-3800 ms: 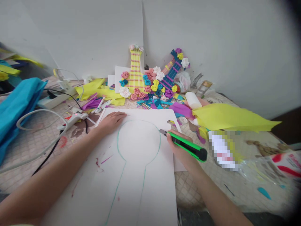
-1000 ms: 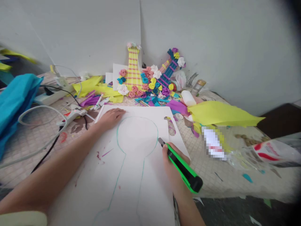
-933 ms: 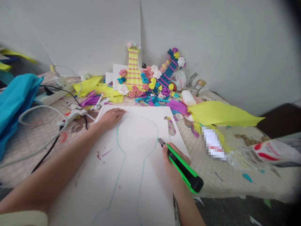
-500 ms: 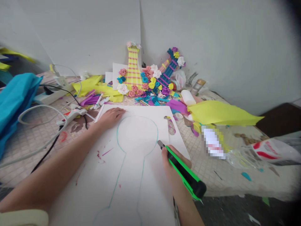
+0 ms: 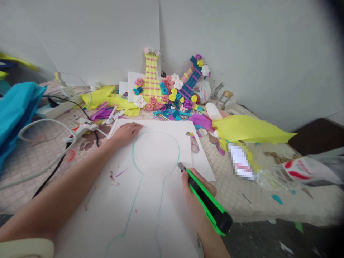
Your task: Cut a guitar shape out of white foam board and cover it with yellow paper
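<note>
A large white board (image 5: 145,208) lies before me, with a green outline of a rounded head and narrow neck drawn on it. My left hand (image 5: 128,132) rests flat near the board's upper left edge, fingers stretched out, left of the outline's top. In my right hand (image 5: 195,188) is a green and black utility knife (image 5: 209,200), gripped like a pen. Its short metal blade (image 5: 181,166) points up and left, with the tip at the line on the right side of the rounded head. Whether the tip has gone into the board, I cannot tell.
Decorated paper guitars, one yellow (image 5: 151,79) and one blue (image 5: 192,82), lean against the wall among paper flowers and scraps. Yellow crepe paper (image 5: 249,129) and a plastic bottle (image 5: 303,170) lie right. Cables, a power strip (image 5: 57,107) and blue paper (image 5: 18,111) are left.
The blade tip has moved slightly down along the right curve of the outline, with my right hand following. My left hand stays in place. The whole view has shifted a little.
</note>
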`<action>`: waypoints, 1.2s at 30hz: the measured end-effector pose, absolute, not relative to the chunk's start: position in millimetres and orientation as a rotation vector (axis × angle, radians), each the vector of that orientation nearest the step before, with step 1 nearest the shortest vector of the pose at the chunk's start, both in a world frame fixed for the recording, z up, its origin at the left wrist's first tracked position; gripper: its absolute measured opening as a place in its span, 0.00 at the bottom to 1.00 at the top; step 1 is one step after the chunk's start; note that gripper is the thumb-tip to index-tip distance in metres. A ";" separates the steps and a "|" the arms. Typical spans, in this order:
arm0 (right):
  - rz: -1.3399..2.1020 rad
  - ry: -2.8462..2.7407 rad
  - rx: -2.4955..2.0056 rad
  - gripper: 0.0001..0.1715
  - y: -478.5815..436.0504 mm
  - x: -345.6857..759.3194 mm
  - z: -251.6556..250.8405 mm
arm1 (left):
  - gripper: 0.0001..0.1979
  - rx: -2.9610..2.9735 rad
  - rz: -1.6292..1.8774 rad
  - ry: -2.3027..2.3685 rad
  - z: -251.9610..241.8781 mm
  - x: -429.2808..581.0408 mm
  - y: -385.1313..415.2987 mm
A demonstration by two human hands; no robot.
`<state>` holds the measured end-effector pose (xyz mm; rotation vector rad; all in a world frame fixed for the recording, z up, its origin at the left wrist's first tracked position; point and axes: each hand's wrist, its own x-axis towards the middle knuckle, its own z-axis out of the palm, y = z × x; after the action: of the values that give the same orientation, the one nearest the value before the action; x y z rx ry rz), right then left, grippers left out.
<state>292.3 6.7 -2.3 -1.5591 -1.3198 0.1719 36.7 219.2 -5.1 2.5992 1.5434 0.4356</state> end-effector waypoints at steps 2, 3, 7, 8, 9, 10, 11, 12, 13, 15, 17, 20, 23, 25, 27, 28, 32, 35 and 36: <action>0.052 -1.294 -1.599 0.11 5.8 289.3 2.8 | 0.24 2.608 0.435 1.539 -5.4 36.4 219.4; 0.004 -1.299 -1.614 0.11 5.4 288.3 6.0 | 0.24 2.612 0.434 1.538 -5.7 36.1 219.5; -0.040 -1.375 -1.619 0.14 6.4 291.9 19.6 | 0.24 2.640 0.423 1.536 -6.8 34.0 219.8; -0.010 -1.404 -1.619 0.14 7.7 295.1 22.4 | 0.24 2.648 0.422 1.540 -6.5 33.5 219.7; 0.033 -1.428 -1.620 0.14 9.7 299.0 24.7 | 0.24 2.653 0.424 1.551 -5.9 33.1 219.4; 0.085 -1.453 -1.625 0.15 12.6 303.7 26.5 | 0.24 2.655 0.430 1.572 -4.6 32.8 219.0; 0.139 -1.480 -1.631 0.15 16.6 309.0 28.2 | 0.25 2.653 0.438 1.600 -2.4 32.7 218.7; 0.189 -1.504 -1.639 0.15 21.9 314.9 29.9 | 0.25 2.648 0.446 1.635 0.7 32.9 218.4; 0.219 -1.525 -1.646 0.15 28.4 321.3 32.1 | 0.25 2.639 0.454 1.676 4.8 33.3 218.1; 0.244 -1.572 -1.654 0.15 45.3 335.3 38.5 | 0.25 2.616 0.457 1.760 15.8 34.7 217.3; 0.188 -1.613 -1.649 0.14 65.3 349.4 47.4 | 0.26 2.596 0.437 1.830 28.5 36.0 215.8; 0.231 -1.638 -1.645 0.14 94.1 365.7 60.3 | 0.24 2.555 0.326 1.891 42.8 34.5 210.1; 0.344 -1.698 -1.624 0.17 114.1 371.9 63.4 | 0.24 2.460 0.174 1.964 44.2 25.8 200.5; 0.428 -1.744 -1.602 0.18 122.5 371.0 59.4 | 0.25 2.401 0.107 2.001 39.9 16.7 194.4; 0.490 -1.777 -1.587 0.19 129.0 367.7 54.0 | 0.25 2.366 0.072 1.996 35.7 7.2 191.5; 0.509 -1.789 -1.581 0.19 132.0 365.6 52.0 | 0.24 2.354 0.065 1.979 34.4 2.9 191.8; 0.514 -1.811 -1.569 0.17 144.9 356.2 55.7 | 0.21 2.325 0.105 1.882 36.0 -8.1 202.4; 0.503 -1.814 -1.560 0.16 154.3 350.9 67.7 | 0.19 2.313 0.132 1.822 40.6 -13.5 207.2; 0.507 -1.822 -1.555 0.16 156.9 349.8 71.6 | 0.17 2.309 0.121 1.794 42.2 -16.1 205.6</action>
<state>349.8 156.9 71.6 -1.5545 -1.8218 0.5071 -16.1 205.6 42.2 2.3094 1.7936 0.1212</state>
